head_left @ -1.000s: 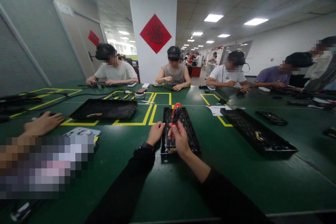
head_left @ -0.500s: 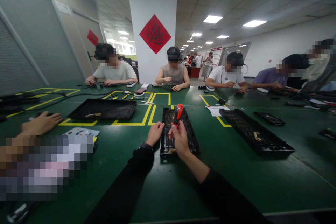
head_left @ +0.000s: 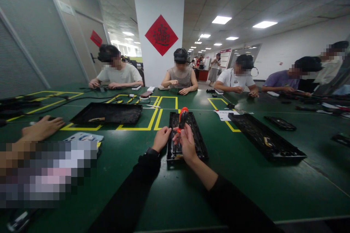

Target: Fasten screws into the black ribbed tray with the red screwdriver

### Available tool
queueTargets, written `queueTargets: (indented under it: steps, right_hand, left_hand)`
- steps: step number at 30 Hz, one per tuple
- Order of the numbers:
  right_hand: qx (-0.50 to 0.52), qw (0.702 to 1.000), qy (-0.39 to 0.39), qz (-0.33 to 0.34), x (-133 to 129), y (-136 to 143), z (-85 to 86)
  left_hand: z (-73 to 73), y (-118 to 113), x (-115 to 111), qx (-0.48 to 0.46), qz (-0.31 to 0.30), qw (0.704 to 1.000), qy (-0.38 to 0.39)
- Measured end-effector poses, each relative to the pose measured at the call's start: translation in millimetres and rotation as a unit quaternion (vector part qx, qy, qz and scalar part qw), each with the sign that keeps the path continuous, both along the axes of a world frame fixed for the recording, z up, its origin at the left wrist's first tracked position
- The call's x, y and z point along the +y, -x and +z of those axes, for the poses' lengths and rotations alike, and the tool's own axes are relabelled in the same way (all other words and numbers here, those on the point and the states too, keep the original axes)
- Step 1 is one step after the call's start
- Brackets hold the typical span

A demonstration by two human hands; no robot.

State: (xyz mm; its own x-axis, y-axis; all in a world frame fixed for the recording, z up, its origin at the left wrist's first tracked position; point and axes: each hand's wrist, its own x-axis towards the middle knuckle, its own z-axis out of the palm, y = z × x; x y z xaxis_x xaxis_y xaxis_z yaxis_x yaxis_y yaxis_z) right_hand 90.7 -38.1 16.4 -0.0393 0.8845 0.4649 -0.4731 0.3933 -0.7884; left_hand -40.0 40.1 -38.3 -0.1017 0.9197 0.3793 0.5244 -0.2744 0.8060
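A screwdriver [head_left: 183, 115] with a red and black handle stands nearly upright in my right hand [head_left: 188, 145], its fingers pinched around the lower handle. The tip points down into a long black tray-like casing [head_left: 201, 142] on the table in front of me. Dark parts inside the casing are partly covered by my right hand, and where the tip rests is too small to tell. My left hand [head_left: 162, 139] is closed at the casing's left wall, thumb and fingers pressed on its edge.
Another black casing [head_left: 120, 114] lies to the left, and a third casing [head_left: 284, 149] to the right, each with a small loose piece inside. A neighbour's hand [head_left: 45, 128] rests at far left. Several people sit across the green table [head_left: 246, 189]. Cables run along the left.
The screwdriver's handle has tilted slightly to the left, and my right fingers have shifted around it. My left hand and the casing have stayed in place.
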Motion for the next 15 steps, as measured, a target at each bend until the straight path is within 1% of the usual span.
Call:
queueTargets:
  steps: [4, 8, 11, 15]
  right_hand:
    - [-0.014, 1.000, 0.001, -0.023, 3.2, 0.2, -3.6]
    - [-0.025, 0.999, 0.019, -0.021, 5.6, -1.5, -6.0]
    - [-0.023, 1.000, 0.009, -0.009, 4.7, -2.5, -4.5]
    - [0.007, 1.000, -0.013, 0.004, 0.7, -1.4, -2.0]
  left_hand:
    - [0.3, 1.6, 1.0, 0.030, -0.001, 0.999, -0.013]
    - [1.8, 1.3, 0.4, 0.042, 0.003, 0.999, -0.010]
    - [2.3, 0.6, -0.5, 0.036, 0.002, 0.999, -0.012]
    - [4.6, -0.4, -3.7, 0.007, -0.003, 1.000, -0.006]
